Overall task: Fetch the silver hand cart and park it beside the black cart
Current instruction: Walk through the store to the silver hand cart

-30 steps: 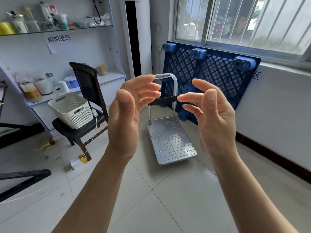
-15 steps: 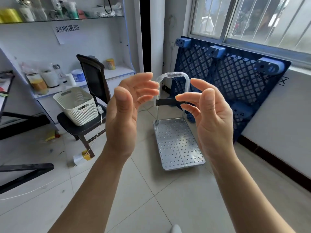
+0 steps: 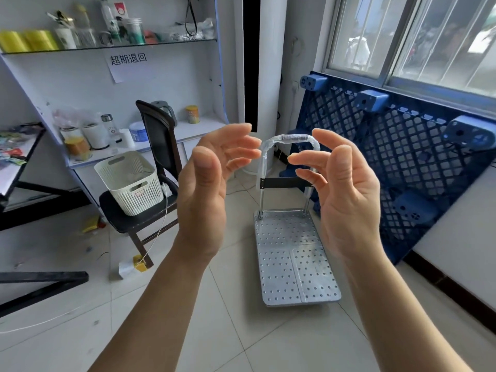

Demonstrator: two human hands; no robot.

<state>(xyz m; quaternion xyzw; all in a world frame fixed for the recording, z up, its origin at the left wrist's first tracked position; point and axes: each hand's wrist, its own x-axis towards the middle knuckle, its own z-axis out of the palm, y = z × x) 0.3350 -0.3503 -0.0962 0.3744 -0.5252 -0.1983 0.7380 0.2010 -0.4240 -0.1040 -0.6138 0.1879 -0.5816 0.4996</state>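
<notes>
The silver hand cart [image 3: 292,261] stands on the tiled floor ahead, its perforated deck toward me and its plastic-wrapped upright handle [image 3: 291,139] at the far end. My left hand [image 3: 209,189] and my right hand [image 3: 341,191] are raised in front of me, palms facing each other, fingers loosely bent, holding nothing. They frame the handle in the view but are well short of it. No black cart is in view.
A blue plastic pallet [image 3: 397,157] leans against the right wall under the window, close behind the cart. A dark chair [image 3: 150,200] carrying a white basket [image 3: 131,181] stands on the left before white shelves [image 3: 112,154]. Black frame bars [image 3: 40,288] lie at the lower left.
The view has moved closer to the silver cart, which has grown larger and shifted slightly right. Both hands stay raised and empty in much the same pose.
</notes>
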